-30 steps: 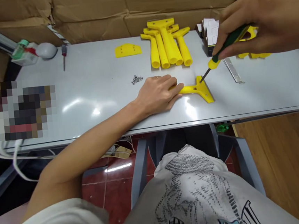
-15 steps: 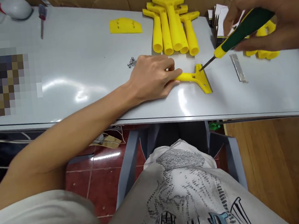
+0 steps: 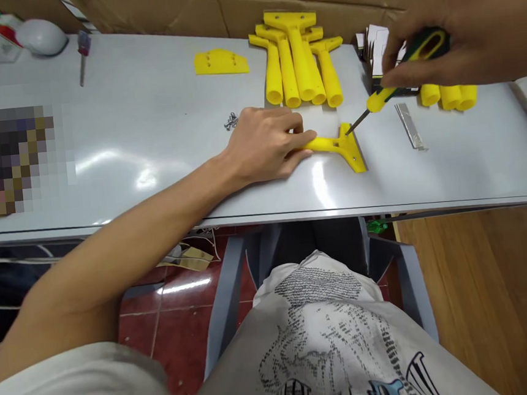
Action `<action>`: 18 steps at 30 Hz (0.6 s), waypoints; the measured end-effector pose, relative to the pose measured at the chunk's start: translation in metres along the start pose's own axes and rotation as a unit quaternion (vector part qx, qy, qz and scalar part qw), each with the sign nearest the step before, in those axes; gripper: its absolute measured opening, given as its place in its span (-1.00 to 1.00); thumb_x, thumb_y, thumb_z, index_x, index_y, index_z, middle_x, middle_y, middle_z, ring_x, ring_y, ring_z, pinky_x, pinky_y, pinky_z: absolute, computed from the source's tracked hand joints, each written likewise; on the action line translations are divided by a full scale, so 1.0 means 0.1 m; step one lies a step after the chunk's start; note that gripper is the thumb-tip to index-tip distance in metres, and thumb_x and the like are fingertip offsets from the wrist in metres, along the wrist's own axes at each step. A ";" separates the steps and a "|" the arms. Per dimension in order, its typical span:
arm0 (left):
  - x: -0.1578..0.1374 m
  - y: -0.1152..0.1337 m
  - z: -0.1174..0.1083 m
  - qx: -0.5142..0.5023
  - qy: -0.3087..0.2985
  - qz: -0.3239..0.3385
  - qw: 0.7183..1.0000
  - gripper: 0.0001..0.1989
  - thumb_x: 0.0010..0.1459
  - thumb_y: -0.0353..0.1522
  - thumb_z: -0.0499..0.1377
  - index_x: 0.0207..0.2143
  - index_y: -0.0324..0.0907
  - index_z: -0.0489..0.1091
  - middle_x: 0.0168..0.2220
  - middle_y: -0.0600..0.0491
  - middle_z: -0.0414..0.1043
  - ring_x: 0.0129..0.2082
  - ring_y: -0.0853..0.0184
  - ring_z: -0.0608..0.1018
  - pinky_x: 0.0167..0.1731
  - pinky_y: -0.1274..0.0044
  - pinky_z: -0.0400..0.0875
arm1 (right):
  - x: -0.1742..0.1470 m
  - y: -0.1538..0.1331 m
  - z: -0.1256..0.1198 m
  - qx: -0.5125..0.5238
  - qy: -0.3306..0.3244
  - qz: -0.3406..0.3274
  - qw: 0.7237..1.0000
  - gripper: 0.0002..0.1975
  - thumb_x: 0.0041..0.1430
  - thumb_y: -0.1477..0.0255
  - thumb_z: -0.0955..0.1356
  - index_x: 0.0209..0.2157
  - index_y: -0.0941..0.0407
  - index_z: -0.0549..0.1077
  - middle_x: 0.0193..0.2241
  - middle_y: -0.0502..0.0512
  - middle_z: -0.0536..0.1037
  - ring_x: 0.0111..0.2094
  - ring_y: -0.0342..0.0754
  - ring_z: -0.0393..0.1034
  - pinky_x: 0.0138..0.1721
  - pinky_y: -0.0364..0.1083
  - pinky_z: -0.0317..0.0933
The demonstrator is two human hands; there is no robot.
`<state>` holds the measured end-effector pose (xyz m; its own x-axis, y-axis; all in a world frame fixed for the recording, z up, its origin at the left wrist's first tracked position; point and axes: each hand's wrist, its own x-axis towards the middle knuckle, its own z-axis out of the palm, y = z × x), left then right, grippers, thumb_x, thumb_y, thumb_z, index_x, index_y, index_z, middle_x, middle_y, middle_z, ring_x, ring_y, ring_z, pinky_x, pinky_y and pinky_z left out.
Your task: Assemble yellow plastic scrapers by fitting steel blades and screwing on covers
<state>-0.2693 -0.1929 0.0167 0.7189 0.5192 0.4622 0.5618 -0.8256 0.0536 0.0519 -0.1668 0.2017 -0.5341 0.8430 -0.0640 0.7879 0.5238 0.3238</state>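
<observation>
My left hand (image 3: 270, 143) is closed round the handle of a yellow plastic scraper (image 3: 350, 147), which lies on the table with its wide head to the right. A screw shows in the lower part of that head. My right hand (image 3: 452, 33) grips a green and yellow screwdriver (image 3: 380, 96), held at a slant. Its tip meets the upper part of the scraper head. Small silver screws (image 3: 231, 121) lie in a heap just beyond my left wrist. Metal blades (image 3: 409, 126) rest to the right of the scraper.
Several yellow scraper handles (image 3: 297, 59) lie piled at the back, beside a flat yellow plate (image 3: 221, 61). Further yellow parts (image 3: 451, 96) and small boxes (image 3: 376, 52) sit at the right. Another screwdriver (image 3: 83, 56) and a white rounded object (image 3: 41, 37) are at the far left.
My right hand has turned on the screwdriver handle, and its grip looks different. The tip stays at the scraper head. The whole view has shifted slightly; my left hand keeps its hold.
</observation>
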 end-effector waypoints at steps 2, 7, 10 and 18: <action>0.00 0.00 0.01 0.002 0.000 0.002 1.000 -0.64 0.59 -0.10 0.17 0.08 -0.06 0.70 -0.07 -0.14 0.72 -0.05 -0.09 0.73 -0.13 0.18 0.47 | -0.04 -0.08 -0.03 -0.052 0.028 -0.077 0.995 0.51 0.02 -0.45 -0.38 0.19 0.16 0.70 -0.26 0.13 0.77 0.09 0.29 0.69 -0.09 0.24 0.34; 0.01 0.01 0.00 -0.011 0.004 -0.004 1.000 -0.64 0.57 -0.10 0.18 0.11 -0.03 0.70 -0.06 -0.12 0.71 -0.02 -0.09 0.72 -0.09 0.17 0.47 | -0.01 -0.19 -0.12 -0.067 0.043 -0.044 0.996 0.41 0.12 -0.46 -0.33 0.22 0.10 0.66 -0.32 0.04 0.74 -0.15 0.10 0.68 -0.20 0.15 0.33; 0.01 0.01 -0.01 -0.015 -0.004 -0.010 1.000 -0.64 0.57 -0.09 0.19 0.13 -0.01 0.70 -0.06 -0.12 0.71 -0.02 -0.11 0.72 -0.10 0.17 0.47 | 0.00 -0.16 -0.13 -0.067 0.029 -0.066 0.995 0.30 0.18 -0.37 -0.28 0.21 0.08 0.66 -0.23 0.02 0.77 -0.19 0.07 0.68 -0.18 0.14 0.35; 0.01 0.03 -0.05 -0.004 -0.012 -0.021 1.000 -0.68 0.56 -0.13 0.20 0.11 0.00 0.70 -0.05 -0.14 0.73 -0.04 -0.09 0.72 -0.15 0.21 0.48 | -0.05 -0.32 -0.17 -0.023 0.017 0.002 1.000 0.22 0.26 -0.34 -0.20 0.22 0.15 0.65 0.04 0.13 0.78 0.12 0.26 0.66 0.03 0.25 0.30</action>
<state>-0.2692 -0.1964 0.0218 0.7051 0.5583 0.4372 0.5878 -0.8050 0.0800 0.0236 -0.1898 0.2076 -0.5418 0.8400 -0.0300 0.7755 0.5134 0.3674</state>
